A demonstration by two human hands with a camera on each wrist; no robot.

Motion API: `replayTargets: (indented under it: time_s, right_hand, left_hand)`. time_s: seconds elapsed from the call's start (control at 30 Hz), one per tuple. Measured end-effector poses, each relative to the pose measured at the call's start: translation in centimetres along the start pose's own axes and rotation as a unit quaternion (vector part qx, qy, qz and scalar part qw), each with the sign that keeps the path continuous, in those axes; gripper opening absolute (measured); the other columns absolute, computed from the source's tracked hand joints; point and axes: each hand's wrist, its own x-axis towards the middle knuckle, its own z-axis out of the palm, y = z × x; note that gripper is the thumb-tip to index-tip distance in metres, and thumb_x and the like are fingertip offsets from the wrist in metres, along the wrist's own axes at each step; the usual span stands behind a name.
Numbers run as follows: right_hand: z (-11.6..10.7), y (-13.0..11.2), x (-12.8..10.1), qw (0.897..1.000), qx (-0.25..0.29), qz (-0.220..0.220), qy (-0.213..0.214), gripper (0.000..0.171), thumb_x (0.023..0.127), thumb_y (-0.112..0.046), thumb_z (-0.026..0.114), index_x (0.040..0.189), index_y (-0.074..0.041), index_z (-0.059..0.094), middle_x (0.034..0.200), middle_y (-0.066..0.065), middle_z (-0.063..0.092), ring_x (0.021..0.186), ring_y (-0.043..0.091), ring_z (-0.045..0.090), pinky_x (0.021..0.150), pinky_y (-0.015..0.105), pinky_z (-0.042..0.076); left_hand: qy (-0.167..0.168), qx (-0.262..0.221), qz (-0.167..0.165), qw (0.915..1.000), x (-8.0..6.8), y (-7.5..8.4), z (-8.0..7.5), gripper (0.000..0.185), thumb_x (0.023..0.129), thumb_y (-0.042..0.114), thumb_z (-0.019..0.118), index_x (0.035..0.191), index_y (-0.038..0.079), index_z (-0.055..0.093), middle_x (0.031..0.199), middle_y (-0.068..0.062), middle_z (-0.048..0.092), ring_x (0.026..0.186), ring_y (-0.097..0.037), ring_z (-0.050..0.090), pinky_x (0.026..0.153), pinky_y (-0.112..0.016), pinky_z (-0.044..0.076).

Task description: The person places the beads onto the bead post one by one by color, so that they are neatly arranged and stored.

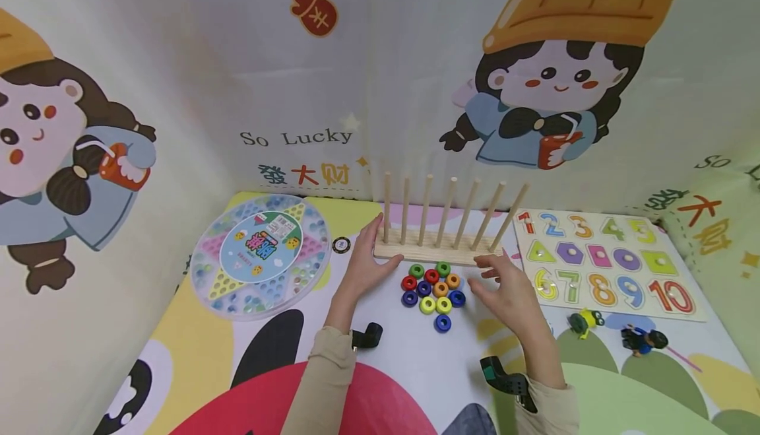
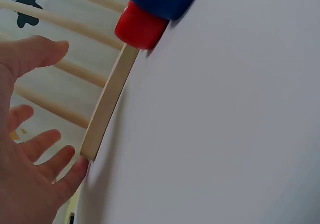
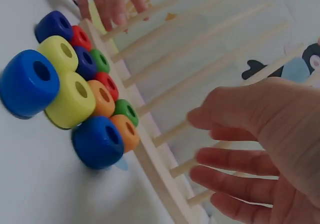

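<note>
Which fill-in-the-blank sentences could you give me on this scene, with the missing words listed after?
The wooden stand has ____ pegs.
In the head view, the lowest ring is coloured ____.
The hand nearer the number board is the person's ____ one.
In the head view, the round board lies to the stand's ____.
Missing words: seven; blue; right; left.

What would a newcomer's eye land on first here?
Probably the cluster of bright rings in red, blue, green, orange and yellow, lying just in front of the wooden rack. Next, the rack's seven tall pegs, framed by the left hand and right hand at either end. Then the big cartoon figure at upper right on the backdrop.
</note>
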Motion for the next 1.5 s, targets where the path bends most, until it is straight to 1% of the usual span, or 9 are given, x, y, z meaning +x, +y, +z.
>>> replayTargets:
  time_s: [0.17,0.3,0.43,0.57,0.83,0.97,1.2,1.37,1.5]
  right_hand:
    - [0.3,0.3,0.2,0.995,0.033,0.024,-0.091,0.036,0.084,-0.010,0.076,0.116,0.002,0.065,0.104,0.013,0.068,0.092,0.029,0.065,0.079,0.044,0.055]
    - [0.8,0.3,0.2,0.989,0.032,0.047,-0.138,0.034,0.079,-0.015,0.082,0.107,-0.002,0.069,0.096,0.006,0.068,0.088,0.023,0.064,0.073,0.037,0.054]
    - [1.3,0.4,0.2,0.985,0.024,0.070,-0.155,0.032,0.075,-0.016,0.086,0.102,-0.007,0.070,0.093,0.002,0.067,0.086,0.020,0.063,0.074,0.035,0.052]
    - [1.6,0.5,0.2,0.983,0.016,0.090,-0.158,0.032,0.074,-0.015,0.086,0.101,-0.009,0.070,0.093,0.001,0.068,0.086,0.019,0.061,0.075,0.036,0.051]
    - [1.6,0.9,0.3,0.982,0.017,0.091,-0.163,0.027,0.076,-0.013,0.084,0.099,-0.009,0.070,0.091,0.001,0.067,0.084,0.019,0.061,0.074,0.036,0.050]
    - [1.0,1.0,0.3,0.987,0.031,0.053,-0.146,0.024,0.077,-0.010,0.083,0.097,-0.008,0.071,0.092,0.002,0.068,0.082,0.019,0.061,0.071,0.032,0.052]
    - [0.2,-0.9,1.5,0.994,0.090,-0.030,-0.049,0.026,0.081,-0.007,0.080,0.105,-0.002,0.071,0.100,0.009,0.070,0.082,0.019,0.064,0.071,0.027,0.054]
    - [0.4,-3.9,3.3,0.988,0.145,-0.057,0.013,0.030,0.084,-0.007,0.077,0.113,-0.001,0.071,0.106,0.013,0.068,0.082,0.013,0.062,0.069,0.019,0.050]
    - [0.2,-7.1,5.0,0.973,0.204,-0.076,0.074,0.029,0.084,-0.004,0.077,0.112,0.002,0.071,0.104,0.016,0.068,0.077,0.009,0.059,0.065,0.015,0.047]
  left_hand:
    - [0.004,0.018,-0.008,0.9998,0.1,-0.6,0.5,0.090,0.081,0.025,0.078,0.156,0.015,0.029,0.151,-0.013,0.039,0.135,-0.033,0.042,0.107,-0.052,0.038]
    - [0.014,0.027,-0.005,0.9995,0.1,-1.3,0.7,0.087,0.081,0.024,0.078,0.154,0.014,0.033,0.150,-0.012,0.041,0.130,-0.031,0.045,0.102,-0.048,0.044]
    - [0.024,0.032,-0.002,0.9992,0.1,-1.7,0.8,0.082,0.081,0.024,0.078,0.152,0.010,0.038,0.148,-0.013,0.043,0.125,-0.032,0.048,0.097,-0.047,0.047]
    - [0.025,0.059,-0.007,0.9979,0.2,-1.9,1.0,0.079,0.082,0.028,0.078,0.150,0.010,0.040,0.150,-0.013,0.042,0.130,-0.034,0.045,0.100,-0.052,0.044]
    - [0.038,0.095,-0.011,0.9947,0.4,-2.0,1.4,0.076,0.081,0.028,0.080,0.146,0.008,0.046,0.151,-0.013,0.041,0.133,-0.036,0.043,0.102,-0.055,0.042]
    - [0.038,0.098,-0.021,0.9943,0.3,-1.8,1.4,0.075,0.081,0.028,0.079,0.146,0.009,0.047,0.151,-0.012,0.041,0.133,-0.035,0.042,0.102,-0.054,0.042]
    - [0.051,0.114,0.006,0.9921,0.5,-1.6,1.7,0.069,0.085,0.031,0.076,0.143,0.004,0.051,0.147,-0.014,0.045,0.129,-0.035,0.047,0.098,-0.051,0.046]
    - [0.055,0.128,-0.005,0.9903,0.3,-1.5,1.6,0.066,0.085,0.030,0.076,0.139,0.000,0.054,0.146,-0.014,0.045,0.129,-0.034,0.046,0.099,-0.049,0.045]
    - [0.054,0.128,-0.015,0.9901,0.1,-1.4,1.6,0.066,0.085,0.030,0.076,0.139,-0.001,0.053,0.147,-0.014,0.045,0.130,-0.034,0.046,0.100,-0.048,0.044]
